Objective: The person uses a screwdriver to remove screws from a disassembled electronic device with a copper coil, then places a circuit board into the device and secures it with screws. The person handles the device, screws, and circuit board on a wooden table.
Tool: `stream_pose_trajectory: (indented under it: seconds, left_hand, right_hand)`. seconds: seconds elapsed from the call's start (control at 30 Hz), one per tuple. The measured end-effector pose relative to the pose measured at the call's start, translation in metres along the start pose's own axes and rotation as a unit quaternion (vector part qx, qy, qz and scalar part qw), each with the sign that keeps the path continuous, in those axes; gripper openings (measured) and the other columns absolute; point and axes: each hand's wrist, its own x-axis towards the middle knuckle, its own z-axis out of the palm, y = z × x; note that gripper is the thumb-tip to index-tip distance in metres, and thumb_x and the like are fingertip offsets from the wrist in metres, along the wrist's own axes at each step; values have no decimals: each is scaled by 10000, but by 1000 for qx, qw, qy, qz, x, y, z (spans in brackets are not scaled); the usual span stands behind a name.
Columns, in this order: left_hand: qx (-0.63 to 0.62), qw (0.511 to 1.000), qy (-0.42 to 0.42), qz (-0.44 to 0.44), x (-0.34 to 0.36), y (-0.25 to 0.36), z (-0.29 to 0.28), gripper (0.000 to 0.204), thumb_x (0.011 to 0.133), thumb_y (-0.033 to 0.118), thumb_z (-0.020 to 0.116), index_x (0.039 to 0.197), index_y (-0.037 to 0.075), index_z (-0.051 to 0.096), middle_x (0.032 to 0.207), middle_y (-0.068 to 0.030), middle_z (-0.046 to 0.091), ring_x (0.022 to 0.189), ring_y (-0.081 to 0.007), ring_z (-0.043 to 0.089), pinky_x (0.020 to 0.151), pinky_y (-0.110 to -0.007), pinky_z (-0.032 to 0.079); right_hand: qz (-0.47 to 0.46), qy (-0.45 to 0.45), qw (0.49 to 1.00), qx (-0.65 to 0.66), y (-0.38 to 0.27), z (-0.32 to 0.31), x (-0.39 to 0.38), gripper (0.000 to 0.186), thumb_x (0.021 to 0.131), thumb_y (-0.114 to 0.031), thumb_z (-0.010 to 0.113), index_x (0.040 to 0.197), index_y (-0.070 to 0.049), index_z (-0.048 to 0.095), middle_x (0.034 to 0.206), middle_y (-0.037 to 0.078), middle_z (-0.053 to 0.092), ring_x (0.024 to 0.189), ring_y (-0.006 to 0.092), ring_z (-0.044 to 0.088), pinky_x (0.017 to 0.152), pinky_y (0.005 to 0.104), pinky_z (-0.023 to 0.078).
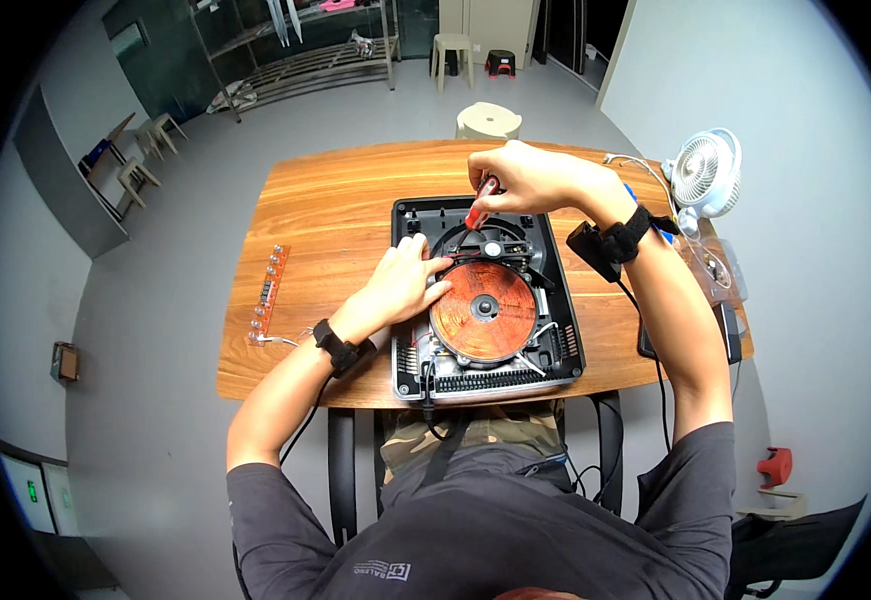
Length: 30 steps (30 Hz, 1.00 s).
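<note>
Coil [484,328] at risk from a slipping screwdriver [478,213]

The copper coil sits inside the open black casing [559,285], at the near edge of the wooden table [326,210]. The right hand [526,180] grips the screwdriver beyond the coil; a tilted push might slip and scratch the windings or jab the left hand [398,285]. That hand's fingers touch the coil's edge; whether they pinch anything, I cannot tell. Snagging the hanging black cord [429,402] could drag the casing.

Open black appliance casing [559,290], lying flat, round copper-coloured coil [486,335] inside, tilted red-handled screwdriver [479,212]
</note>
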Motion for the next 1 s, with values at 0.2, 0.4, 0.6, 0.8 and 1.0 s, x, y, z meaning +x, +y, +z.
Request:
stream_pose_trajectory:
  seconds: [0.2,0.4,0.6,0.8,1.0]
  left_hand:
    - [3,1000,17,10,-2,-1,3,437,940,349,655,1283,80,677,1031,-154,524,992,-310,510,848,-409,442]
    - [7,1000,11,6,-2,0,4,430,950,343,642,1283,75,673,1038,-157,524,997,-314,509,855,-409,440]
    - [13,999,31,14,-2,0,6,418,945,337,656,1275,82,679,1030,-159,526,988,-315,513,853,-414,444]
    - [1,1000,-9,-1,1,4,-3,413,931,349,671,1250,88,693,1057,-174,532,1040,-329,521,889,-415,454]
    - [-21,1000,-18,6,9,-4,-5,366,910,336,694,1173,82,721,1039,-165,568,1036,-331,564,900,-423,482]
  right_hand:
    - [-2,-7,1000,-5,0,-1,3,311,877,-261,747,953,26,653,934,211,737,905,344,725,796,407,573]
    - [-20,-4,1000,-22,5,4,8,326,891,-282,732,957,23,638,838,167,723,795,299,714,733,385,561]
    - [3,-24,999,-29,-2,8,22,352,896,-303,729,947,32,634,819,162,728,690,270,718,626,362,576]
    - [99,-63,992,-53,-18,10,47,378,919,-317,689,972,56,648,752,163,723,555,225,697,485,338,564]
    - [180,-68,980,-42,-14,8,50,426,959,-336,580,887,44,757,708,151,735,658,225,735,677,361,610]
